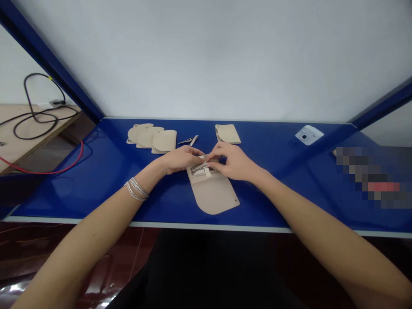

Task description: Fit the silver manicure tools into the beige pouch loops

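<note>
A beige manicure case lies unfolded on the blue table, its rounded flap toward me. Small metal tools sit in its inner pocket under a pale strap. My left hand is closed on the case's upper left edge, thumb over the inside. My right hand pinches at the upper middle of the case, thumb and forefinger together; what lies between these fingertips is too small to make out. Just beyond my left hand lie a nail clipper and a second small metal tool.
Several folded beige cases overlap at the back left. Another folded case lies behind my right hand. A white camera-like device stands at the back right. Black cable and red cable hang at the left.
</note>
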Demonstrator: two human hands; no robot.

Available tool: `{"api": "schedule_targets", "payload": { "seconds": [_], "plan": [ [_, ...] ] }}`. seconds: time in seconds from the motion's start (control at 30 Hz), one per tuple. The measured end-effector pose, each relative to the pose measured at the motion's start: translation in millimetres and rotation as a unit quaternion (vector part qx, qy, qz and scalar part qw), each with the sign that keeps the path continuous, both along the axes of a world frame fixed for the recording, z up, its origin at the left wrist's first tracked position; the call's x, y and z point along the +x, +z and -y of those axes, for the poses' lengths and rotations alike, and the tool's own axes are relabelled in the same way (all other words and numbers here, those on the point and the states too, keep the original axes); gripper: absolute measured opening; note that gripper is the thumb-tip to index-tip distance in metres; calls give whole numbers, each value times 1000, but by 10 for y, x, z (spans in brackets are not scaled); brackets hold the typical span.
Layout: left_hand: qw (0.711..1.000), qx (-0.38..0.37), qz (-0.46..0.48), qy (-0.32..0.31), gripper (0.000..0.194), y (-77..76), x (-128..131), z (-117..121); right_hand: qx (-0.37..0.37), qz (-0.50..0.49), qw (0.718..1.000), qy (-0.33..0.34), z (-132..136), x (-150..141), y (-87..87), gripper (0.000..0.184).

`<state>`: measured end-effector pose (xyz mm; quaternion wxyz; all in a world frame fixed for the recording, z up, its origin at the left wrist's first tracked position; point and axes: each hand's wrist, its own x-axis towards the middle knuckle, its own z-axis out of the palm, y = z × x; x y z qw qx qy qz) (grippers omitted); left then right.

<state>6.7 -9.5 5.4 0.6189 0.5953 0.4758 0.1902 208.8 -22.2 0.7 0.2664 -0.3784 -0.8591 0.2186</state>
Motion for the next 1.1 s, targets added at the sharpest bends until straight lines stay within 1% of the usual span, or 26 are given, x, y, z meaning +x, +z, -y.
{"api": "schedule_targets", "payload": {
  "seconds": [0.17, 0.43, 0.7, 0.9, 1.1],
  "plan": [
    [1000, -4, -8, 2, 42, 10, -1, 1, -8, -4, 1000, -2, 5, 0, 1, 10],
    [1000, -17, 1, 3, 41, 1, 2, 1, -13, -7, 1000, -2, 16, -11, 9, 10],
    [1000, -4, -12, -2, 43, 16, 7, 1, -20, -6, 1000, -4, 20, -12, 22, 9],
    [1000, 12, -25, -6, 46, -1, 3, -10, -31, -4, 999, -9, 7, 1, 29, 11],
    [1000, 6, -10, 0, 42, 1, 8, 3, -16, -10, 1000, -19, -45, 31, -4, 16]
  ]
}}
